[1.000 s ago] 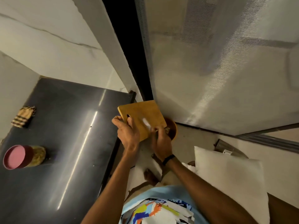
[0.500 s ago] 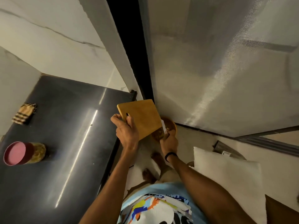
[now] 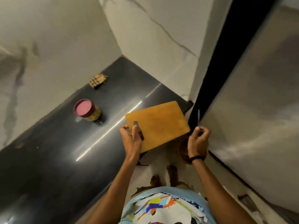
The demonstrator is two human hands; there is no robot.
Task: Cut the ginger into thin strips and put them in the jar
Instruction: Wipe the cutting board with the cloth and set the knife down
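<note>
On my feed the jar (image 3: 93,114) stands upright on the dark table (image 3: 48,159), near the edge that meets the left wall. Its pink lid (image 3: 83,108) is on, and yellowish contents show through the clear side. A checked cloth (image 3: 98,80) lies further along that edge, toward the far corner. My left hand (image 3: 131,138) grips the yellow cutting board (image 3: 160,125) by its handle hole and holds it tilted over the table's right edge, its top bare. My right hand (image 3: 199,139) is curled around a knife (image 3: 198,115), whose thin blade points up. Below that wrist a brown bowl (image 3: 183,149) sits on the floor (image 3: 155,168), its dark contents too hidden to name.
</note>
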